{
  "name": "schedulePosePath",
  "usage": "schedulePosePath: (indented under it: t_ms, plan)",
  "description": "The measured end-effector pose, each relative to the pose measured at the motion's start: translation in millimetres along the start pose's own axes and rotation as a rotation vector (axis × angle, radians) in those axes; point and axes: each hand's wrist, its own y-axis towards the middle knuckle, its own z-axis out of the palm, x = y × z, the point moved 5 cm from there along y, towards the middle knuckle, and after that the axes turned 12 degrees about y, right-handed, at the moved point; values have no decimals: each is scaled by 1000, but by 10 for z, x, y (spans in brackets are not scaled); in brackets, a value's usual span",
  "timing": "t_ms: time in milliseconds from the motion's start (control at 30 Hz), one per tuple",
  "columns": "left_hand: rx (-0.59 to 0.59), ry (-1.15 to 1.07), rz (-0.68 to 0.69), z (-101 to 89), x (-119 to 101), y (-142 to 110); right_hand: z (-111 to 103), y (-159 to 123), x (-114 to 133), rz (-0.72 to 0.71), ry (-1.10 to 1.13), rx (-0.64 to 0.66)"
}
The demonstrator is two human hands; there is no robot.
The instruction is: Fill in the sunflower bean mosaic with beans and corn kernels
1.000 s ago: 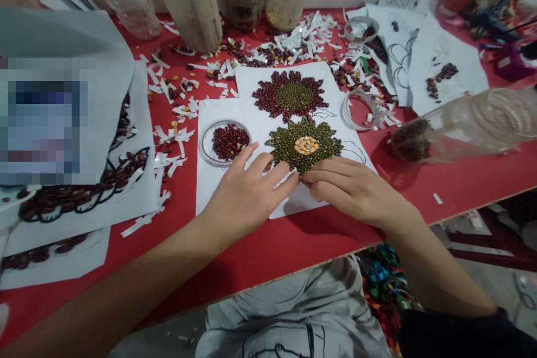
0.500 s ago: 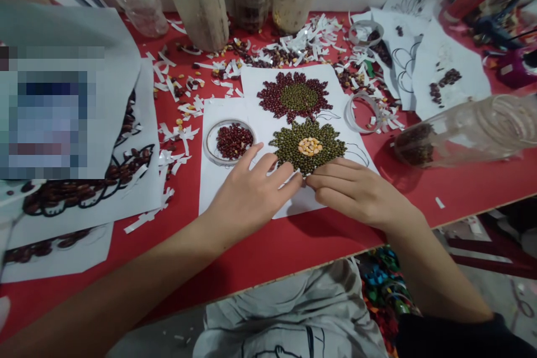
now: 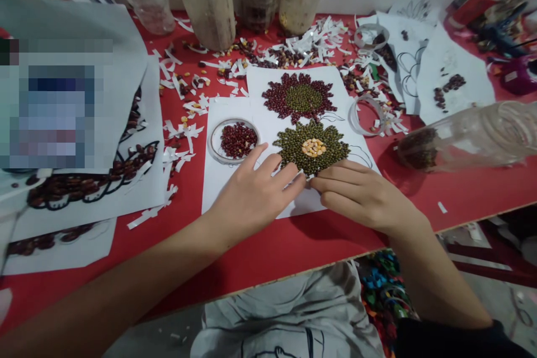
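My left hand (image 3: 255, 193) rests on a white sheet of paper (image 3: 224, 187) with its fingers spread. Its fingertips reach the lower left edge of a flower of green mung beans (image 3: 291, 148), which has yellow corn kernels (image 3: 314, 148) at its centre. My right hand (image 3: 363, 193) is at the flower's lower right edge, fingers pressed together in a pinch; anything between the tips is hidden. The two hands nearly meet below the flower. Above it lies a second flower with dark red bean petals (image 3: 272, 98). A round lid (image 3: 212, 148) of red beans (image 3: 238, 141) sits beside my left fingers.
A clear jar (image 3: 461, 134) lies on its side at right, near a clear ring (image 3: 354, 117). Several jars (image 3: 210, 5) stand at the back among paper shreds (image 3: 323, 36) and loose beans. Bean-covered drawings (image 3: 138, 190) lie left. The red table's front edge (image 3: 268, 285) is close.
The view has shifted slightly, so everything sits a little further right. Both hands keep nearly the same pose at the green flower's lower edge.
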Motion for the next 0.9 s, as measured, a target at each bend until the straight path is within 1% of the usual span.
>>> schedulePosePath:
  t_ms: [133, 300, 433, 567, 667, 767, 900]
  plan:
    - [6, 3, 1, 4, -7, -3, -13, -7, 16, -3, 10, -5]
    - [-5, 0, 3, 9, -5, -10, -63, -61, 35, 25, 39, -51]
    - [-74, 4, 4, -6, -2, -7, -77, -84, 20, 47, 23, -77]
    - [-120, -31, -28, 1, 21, -5, -87, -96, 4, 18, 2, -139]
    - [-114, -138, -80, 18, 69, 2, -93, -113, -7, 0, 50, -183]
    - [-103, -319, -89, 21, 99, 18, -88, -118, -22, 19, 114, -205]
    - [-137, -532, -116, -3, 116, 35, -81, -114, -35, 32, 199, -264]
